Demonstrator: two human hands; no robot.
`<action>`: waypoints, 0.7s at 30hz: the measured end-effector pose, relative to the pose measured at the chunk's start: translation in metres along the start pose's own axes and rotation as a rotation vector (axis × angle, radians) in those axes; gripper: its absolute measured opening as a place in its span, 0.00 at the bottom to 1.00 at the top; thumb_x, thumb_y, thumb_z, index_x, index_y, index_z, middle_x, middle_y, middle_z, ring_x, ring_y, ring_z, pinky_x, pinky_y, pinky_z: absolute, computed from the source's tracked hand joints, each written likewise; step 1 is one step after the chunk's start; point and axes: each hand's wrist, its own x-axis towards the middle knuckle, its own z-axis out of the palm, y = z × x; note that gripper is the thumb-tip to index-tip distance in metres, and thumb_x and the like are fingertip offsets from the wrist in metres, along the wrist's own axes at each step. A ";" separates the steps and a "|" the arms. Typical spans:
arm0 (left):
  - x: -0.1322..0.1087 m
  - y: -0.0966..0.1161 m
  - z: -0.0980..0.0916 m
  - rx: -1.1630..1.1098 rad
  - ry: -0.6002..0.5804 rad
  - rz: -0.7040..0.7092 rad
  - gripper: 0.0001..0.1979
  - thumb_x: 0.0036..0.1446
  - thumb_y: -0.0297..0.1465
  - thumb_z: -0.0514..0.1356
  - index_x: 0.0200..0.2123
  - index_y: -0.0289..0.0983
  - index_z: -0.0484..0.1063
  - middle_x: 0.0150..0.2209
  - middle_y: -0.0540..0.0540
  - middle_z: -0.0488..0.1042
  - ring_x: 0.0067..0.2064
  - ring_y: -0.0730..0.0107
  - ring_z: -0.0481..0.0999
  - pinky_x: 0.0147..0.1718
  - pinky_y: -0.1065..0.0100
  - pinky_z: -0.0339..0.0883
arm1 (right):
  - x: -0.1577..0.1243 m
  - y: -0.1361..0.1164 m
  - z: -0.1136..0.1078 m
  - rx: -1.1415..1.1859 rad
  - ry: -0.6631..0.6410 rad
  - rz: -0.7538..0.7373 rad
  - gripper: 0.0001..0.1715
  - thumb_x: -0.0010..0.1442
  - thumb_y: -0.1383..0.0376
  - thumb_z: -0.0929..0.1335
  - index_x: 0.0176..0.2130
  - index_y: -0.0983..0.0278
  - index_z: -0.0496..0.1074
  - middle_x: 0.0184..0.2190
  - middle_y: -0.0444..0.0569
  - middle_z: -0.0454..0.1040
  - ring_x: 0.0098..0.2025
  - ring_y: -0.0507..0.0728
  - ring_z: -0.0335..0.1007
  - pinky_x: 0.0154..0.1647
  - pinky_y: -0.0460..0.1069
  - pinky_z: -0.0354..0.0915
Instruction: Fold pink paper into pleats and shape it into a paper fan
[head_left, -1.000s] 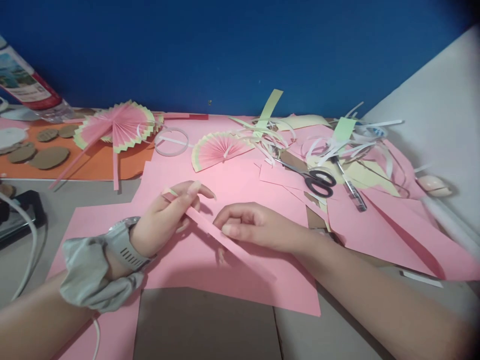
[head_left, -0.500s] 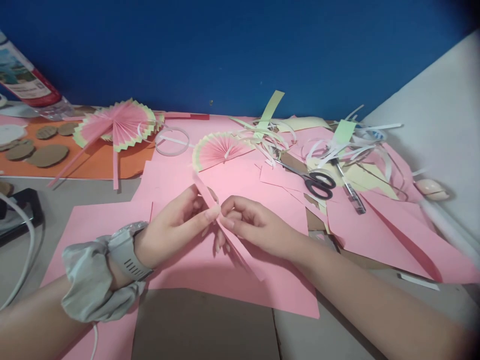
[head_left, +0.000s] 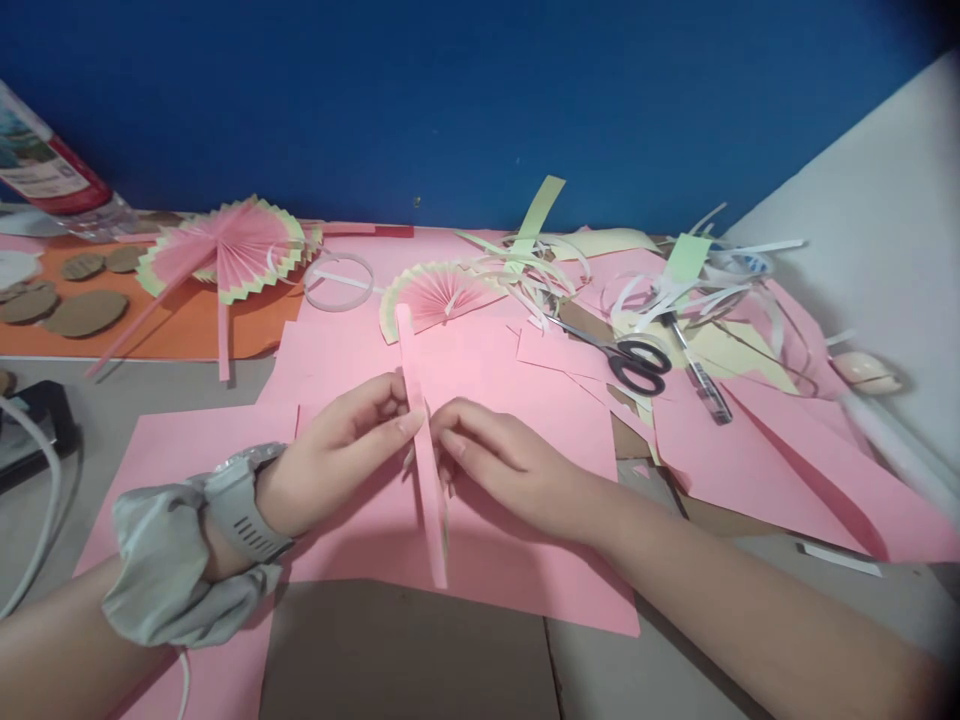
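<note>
A narrow pink strip of folded paper (head_left: 427,490) stands nearly upright over a large pink sheet (head_left: 555,560). My left hand (head_left: 360,435) pinches it around the middle, thumb in front. My right hand (head_left: 495,450) is curled against its right side, fingertips partly hidden behind it. A little pale green shows along the strip's lower right edge. Just beyond its upper end lies a pink pleated paper fan (head_left: 442,290) with a yellow-green rim. Another pink-and-green pleated fan (head_left: 255,245), with two pink sticks, rests at the back left.
Black-handled scissors (head_left: 637,362) and a pen (head_left: 701,380) lie right of the sheet, near tangled paper strips (head_left: 652,295). Cardboard discs (head_left: 86,312) sit on orange paper (head_left: 165,330). A bottle (head_left: 56,170) and a cabled black device (head_left: 37,430) are at left.
The folded strip has swung from a slant to nearly upright, its lower end moving left. My left hand has shifted slightly left, and my right fingers have moved slightly down its side.
</note>
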 end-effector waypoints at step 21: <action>0.001 -0.001 -0.009 -0.170 -0.109 -0.158 0.15 0.63 0.36 0.52 0.25 0.36 0.63 0.19 0.54 0.66 0.21 0.81 0.66 0.23 0.76 0.61 | -0.002 0.005 0.008 -0.615 0.194 -0.192 0.14 0.66 0.59 0.59 0.32 0.60 0.68 0.26 0.44 0.70 0.29 0.51 0.67 0.27 0.47 0.61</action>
